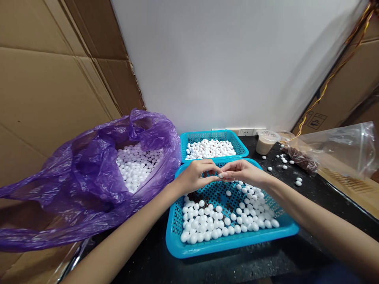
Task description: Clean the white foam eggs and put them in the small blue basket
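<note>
One purple bag (74, 185) fills the counter's (237, 268) left. Two blue baskets: the near basket (231, 241) by the front edge, the far basket (213, 136) just behind. Over the near one, left hand (195, 175) and right hand (241, 171) meet, each grip pinching one white ball (220, 175). Bare counter right.

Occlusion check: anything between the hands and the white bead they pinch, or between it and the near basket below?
Nothing visible. Left hand and right hand touch the white bead directly, and only open air lies between it and the near blue basket beneath.
</note>
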### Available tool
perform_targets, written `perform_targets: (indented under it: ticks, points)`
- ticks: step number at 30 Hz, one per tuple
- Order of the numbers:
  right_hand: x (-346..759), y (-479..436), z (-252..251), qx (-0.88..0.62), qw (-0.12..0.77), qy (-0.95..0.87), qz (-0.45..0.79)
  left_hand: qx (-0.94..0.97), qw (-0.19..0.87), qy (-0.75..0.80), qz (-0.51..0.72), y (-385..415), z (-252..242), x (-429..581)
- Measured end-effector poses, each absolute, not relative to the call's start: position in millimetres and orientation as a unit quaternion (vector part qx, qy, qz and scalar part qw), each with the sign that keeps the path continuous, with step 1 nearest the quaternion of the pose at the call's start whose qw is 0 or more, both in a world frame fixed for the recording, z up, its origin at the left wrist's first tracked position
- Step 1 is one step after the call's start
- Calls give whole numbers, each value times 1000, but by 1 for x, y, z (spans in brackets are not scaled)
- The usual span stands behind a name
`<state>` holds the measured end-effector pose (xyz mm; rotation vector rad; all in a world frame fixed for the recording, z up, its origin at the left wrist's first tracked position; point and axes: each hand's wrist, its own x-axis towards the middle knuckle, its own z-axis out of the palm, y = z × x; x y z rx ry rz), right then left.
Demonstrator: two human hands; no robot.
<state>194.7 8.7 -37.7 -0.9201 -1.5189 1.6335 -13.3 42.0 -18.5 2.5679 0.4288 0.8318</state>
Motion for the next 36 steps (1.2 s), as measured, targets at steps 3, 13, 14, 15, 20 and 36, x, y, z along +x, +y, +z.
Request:
perform_targets:
  ticks: [3, 13, 14, 15, 20, 36]
  points:
    - [195, 9, -37, -353, 363, -584, 634, 920, 192, 156, 303, 44, -20, -14]
    - [202, 21, -43, -431, 563, -456, 538, 928, 142, 223, 263, 44, -18, -15]
    - [204, 23, -44, -440, 580, -442, 524, 928, 142, 225, 261, 44, -19, -15]
    - [205, 24, -44, -444, 593, -429, 517, 928, 141, 226, 260, 44, -19, -16]
    - [207, 24, -41, -419, 624, -395, 529, 928, 135, 235, 255, 44, -20, -16]
    - [190, 3, -38, -352, 186, -725, 562, 923, 324, 202, -45, 37, -19, -19]
